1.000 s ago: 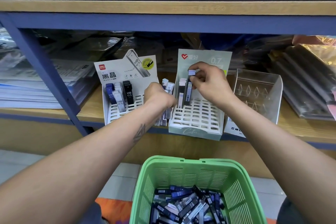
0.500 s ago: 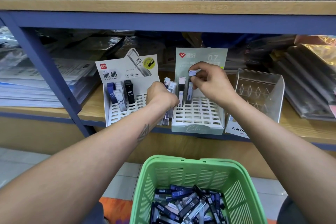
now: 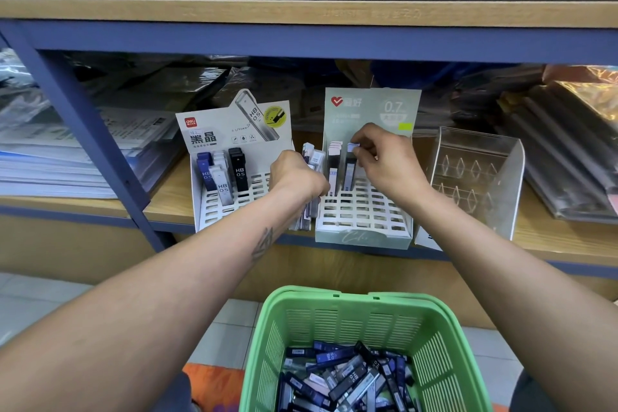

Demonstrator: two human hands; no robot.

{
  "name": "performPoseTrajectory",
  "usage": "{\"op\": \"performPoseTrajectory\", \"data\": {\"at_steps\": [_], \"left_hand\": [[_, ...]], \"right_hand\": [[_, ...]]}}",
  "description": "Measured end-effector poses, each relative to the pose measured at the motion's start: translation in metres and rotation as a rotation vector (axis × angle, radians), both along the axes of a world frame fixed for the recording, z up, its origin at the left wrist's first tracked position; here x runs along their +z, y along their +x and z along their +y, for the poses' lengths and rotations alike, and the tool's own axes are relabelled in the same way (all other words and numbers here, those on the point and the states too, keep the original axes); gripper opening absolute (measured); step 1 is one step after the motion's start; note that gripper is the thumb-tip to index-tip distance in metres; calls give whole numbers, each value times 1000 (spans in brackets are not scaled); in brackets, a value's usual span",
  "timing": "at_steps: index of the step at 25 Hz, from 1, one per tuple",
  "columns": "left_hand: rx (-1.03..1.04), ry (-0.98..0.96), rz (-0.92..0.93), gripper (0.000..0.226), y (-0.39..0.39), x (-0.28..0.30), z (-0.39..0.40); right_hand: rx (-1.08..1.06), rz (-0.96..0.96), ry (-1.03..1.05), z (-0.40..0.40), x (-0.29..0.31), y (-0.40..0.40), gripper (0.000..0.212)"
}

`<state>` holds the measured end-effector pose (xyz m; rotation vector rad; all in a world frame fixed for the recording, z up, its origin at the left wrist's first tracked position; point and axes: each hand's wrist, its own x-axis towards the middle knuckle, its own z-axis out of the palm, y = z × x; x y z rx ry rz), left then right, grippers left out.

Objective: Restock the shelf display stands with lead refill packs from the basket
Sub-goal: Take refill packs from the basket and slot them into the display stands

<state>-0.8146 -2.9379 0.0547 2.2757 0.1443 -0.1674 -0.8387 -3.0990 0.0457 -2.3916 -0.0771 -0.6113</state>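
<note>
Little has shifted in the last half second: the right hand (image 3: 384,164) remains at the back row of the pale green 0.7 stand (image 3: 364,211), and the pack it pinches sits a touch lower in its slot than before.

Nearest, the green basket (image 3: 431,344) stands below the shelf, its bottom heaped with loose lead refill packs (image 3: 344,375) in dark blue, black and grey; its front edge is cut off by the frame. An orange patch (image 3: 210,385) shows on the floor beside it.

Both forearms reach up over the basket. Left hand (image 3: 296,177) is clenched round a bundle of packs (image 3: 309,207) held in the gap between the two stands; the fist hides most of the bundle and its count cannot be told. Right-hand fingers (image 3: 359,152) pinch the top of one dark pack (image 3: 350,170), upright in the 0.7 stand just beside two other packs (image 3: 333,164).

Left of that, the white 0.5 stand (image 3: 234,211) holds a few blue, white and black packs. A clear acrylic stand (image 3: 478,177) sits to the right.

Behind, along the wooden shelf (image 3: 174,197), lie stacked papers (image 3: 50,160) and plastic-wrapped goods (image 3: 568,150), dim and hard to identify.
</note>
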Motion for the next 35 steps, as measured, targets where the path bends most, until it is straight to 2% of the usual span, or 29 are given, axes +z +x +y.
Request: {"op": "performPoseTrajectory", "data": {"at_steps": [3, 6, 9, 12, 16, 19, 25, 28, 31, 35], "left_hand": [[-41, -77, 70, 38, 1, 5, 9], [-47, -296, 134, 48, 2, 14, 21], [-162, -616, 257, 38, -7, 25, 28], [-312, -783, 381, 22, -23, 35, 29], [-435, -841, 435, 12, -36, 36, 24], [-465, -842, 459, 20, -38, 36, 21], [-394, -815, 438, 23, -33, 32, 18], [-390, -824, 434, 26, -31, 32, 19], [-400, -833, 434, 26, -33, 33, 20], [-377, -871, 410, 26, -33, 35, 18]], "right_hand": [[-2, -10, -63, 1, 2, -5, 20], [-61, -100, -73, 2, 8, -11, 30], [-45, -117, 140, 11, 18, -20, 23], [89, 75, 519, 20, 30, -29, 14], [189, 306, 758, 15, 31, -39, 15], [218, 394, 850, 3, 29, -41, 16], [247, 504, 751, 2, 30, -40, 20], [245, 503, 714, 2, 32, -40, 11], [274, 507, 728, 5, 33, -42, 3], [255, 489, 837, 3, 38, -46, 9]]}}
